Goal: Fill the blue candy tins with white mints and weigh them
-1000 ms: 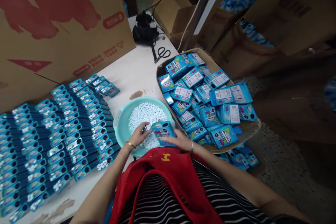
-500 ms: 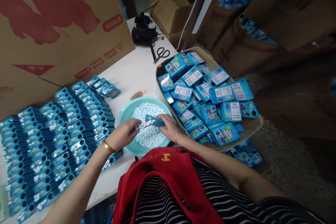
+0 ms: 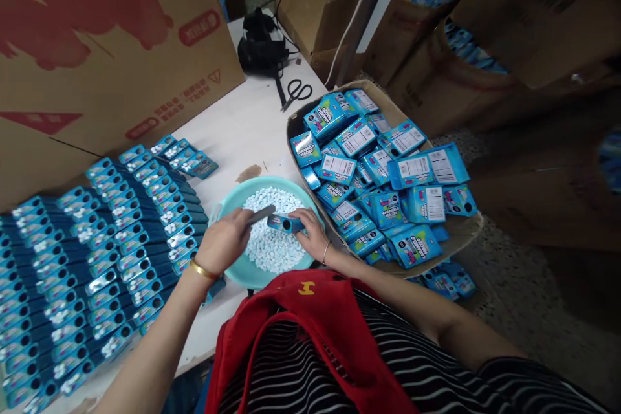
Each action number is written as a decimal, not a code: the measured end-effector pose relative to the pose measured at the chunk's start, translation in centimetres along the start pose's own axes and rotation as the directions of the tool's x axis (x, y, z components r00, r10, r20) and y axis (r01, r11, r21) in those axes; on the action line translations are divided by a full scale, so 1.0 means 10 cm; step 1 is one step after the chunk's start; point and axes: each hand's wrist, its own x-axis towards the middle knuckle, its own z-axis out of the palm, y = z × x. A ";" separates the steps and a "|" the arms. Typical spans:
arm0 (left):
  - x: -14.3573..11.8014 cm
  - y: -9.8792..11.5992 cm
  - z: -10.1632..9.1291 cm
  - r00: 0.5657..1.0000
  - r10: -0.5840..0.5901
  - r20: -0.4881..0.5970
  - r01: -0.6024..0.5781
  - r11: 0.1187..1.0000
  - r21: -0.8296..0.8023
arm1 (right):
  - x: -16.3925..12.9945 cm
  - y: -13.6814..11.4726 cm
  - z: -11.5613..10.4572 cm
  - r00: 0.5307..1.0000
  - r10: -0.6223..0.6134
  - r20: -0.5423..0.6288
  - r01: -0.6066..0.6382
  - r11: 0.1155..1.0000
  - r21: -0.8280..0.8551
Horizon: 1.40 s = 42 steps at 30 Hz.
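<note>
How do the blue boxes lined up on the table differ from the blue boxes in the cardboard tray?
The lined-up boxes sit in rows, narrow faces up; the tray boxes lie jumbled at various angles. Many lined-up boxes carry white candies on top; none show on the tray boxes. Both groups are blue with printed designs.

Worker's clothing: a red apron (image 3: 337, 310) bears 1 small yellow mark (image 3: 306, 288) and has a narrow red strap (image 3: 251, 362). The shirt (image 3: 412, 356) is black with thin white stripes; its right sleeve (image 3: 509, 362) is short and dark. The left wrist (image 3: 195, 279) wears 1 broad gold-coloured bangle (image 3: 204, 270); the right wrist (image 3: 333, 255) wears 1 thin, pale bracelet (image 3: 326, 252).
</note>
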 end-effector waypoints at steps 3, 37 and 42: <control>0.26 -0.33 0.53 0.995 -0.097 -0.029 0.094 0.992 -0.082 | 0.03 -0.02 -0.07 0.997 0.046 -0.062 -0.043 0.998 0.047; -0.08 0.21 -0.06 0.978 0.127 0.166 -0.109 0.988 -0.110 | 0.08 0.14 0.09 0.992 -0.129 0.010 0.129 0.990 -0.060; -0.07 0.72 -0.28 0.977 0.020 0.212 -0.075 0.964 0.254 | 0.08 0.23 0.18 0.982 -0.188 0.009 0.188 0.978 -0.091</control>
